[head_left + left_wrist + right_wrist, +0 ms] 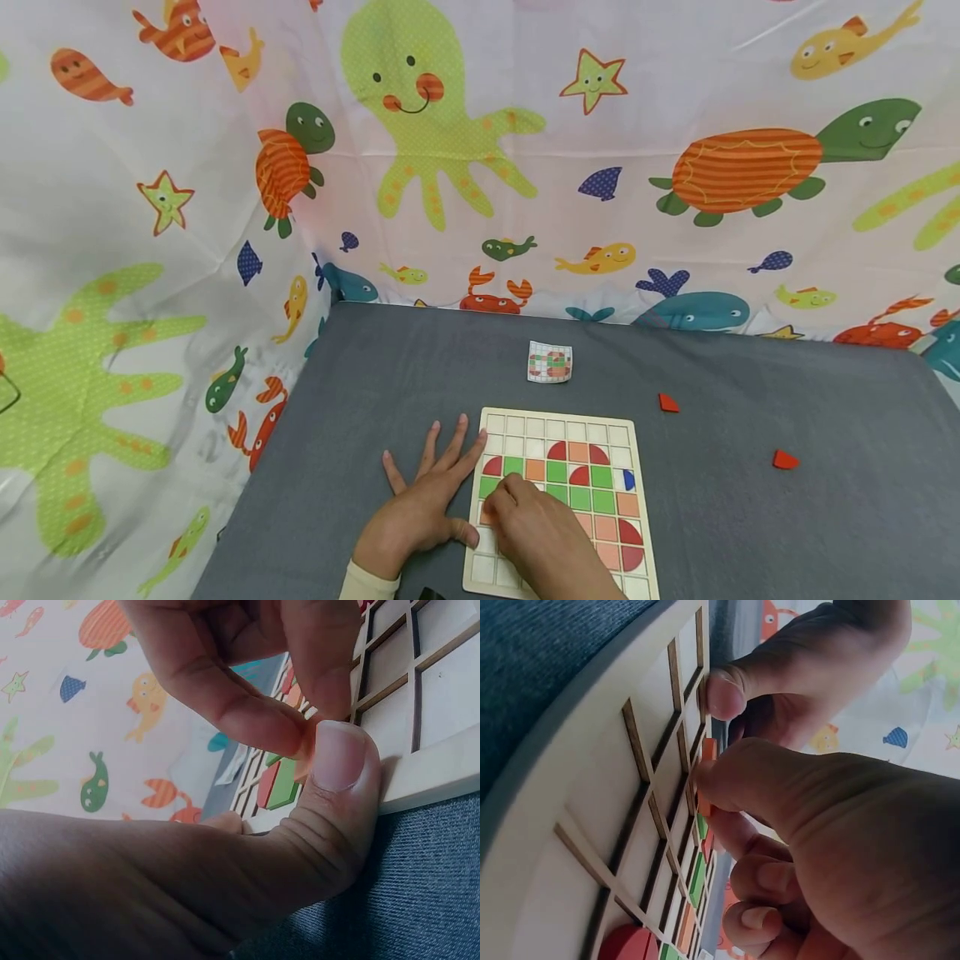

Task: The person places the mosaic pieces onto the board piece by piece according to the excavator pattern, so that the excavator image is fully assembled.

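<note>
A wooden grid board (517, 423) lies on the grey cloth, with green and orange squares, red rounded pieces and a blue half-round piece (629, 480) in its cells. My left hand (423, 508) has its fingers spread along the board's left side, the thumb (341, 761) against the edge. Over the left columns, my right hand (543, 533) pinches an orange square tile (709, 750) between thumb and forefinger. The tile stands at a left-edge cell, just below a green square; the fingers cover part of it. Behind the right hand, several cells are hidden in the head view.
A small printed card with a coloured grid pattern (550, 362) lies beyond the board. Two loose red pieces (668, 403) rest to the right on the grey cloth (750, 533). A sea-animal curtain (480, 275) hangs at the back and left.
</note>
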Available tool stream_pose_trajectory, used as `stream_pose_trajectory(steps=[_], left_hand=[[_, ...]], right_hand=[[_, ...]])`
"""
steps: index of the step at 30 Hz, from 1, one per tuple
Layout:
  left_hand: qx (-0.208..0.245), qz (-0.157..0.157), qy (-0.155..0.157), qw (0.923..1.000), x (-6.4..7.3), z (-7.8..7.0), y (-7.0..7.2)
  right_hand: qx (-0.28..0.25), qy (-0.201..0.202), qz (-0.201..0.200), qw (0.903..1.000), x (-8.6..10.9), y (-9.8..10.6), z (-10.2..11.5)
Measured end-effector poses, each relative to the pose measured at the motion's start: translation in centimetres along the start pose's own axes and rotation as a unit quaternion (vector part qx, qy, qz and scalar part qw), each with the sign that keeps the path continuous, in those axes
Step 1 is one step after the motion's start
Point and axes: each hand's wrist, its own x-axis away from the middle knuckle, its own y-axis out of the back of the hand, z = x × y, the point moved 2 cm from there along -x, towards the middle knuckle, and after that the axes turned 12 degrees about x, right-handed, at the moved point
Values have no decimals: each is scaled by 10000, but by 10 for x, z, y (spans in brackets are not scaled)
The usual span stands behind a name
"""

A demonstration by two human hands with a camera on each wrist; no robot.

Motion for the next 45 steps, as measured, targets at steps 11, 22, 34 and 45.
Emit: stream_pose_trajectory(steps=[11, 22, 34, 45], left_hand=[[50, -28, -171, 9998, -1, 9, -3], [25, -97, -321, 9994, -2, 16, -7], [71, 39, -117, 9999, -3, 12, -4], [114, 31, -211, 9997, -5, 15, -5]], right_hand=[[-121, 174, 453, 9987, -1, -3, 3], [-388, 201, 24, 9990, 2, 3, -4], [-524, -1035, -982, 9884, 10, 31, -72], [-255, -2285, -1030, 9678, 35, 57, -157]])
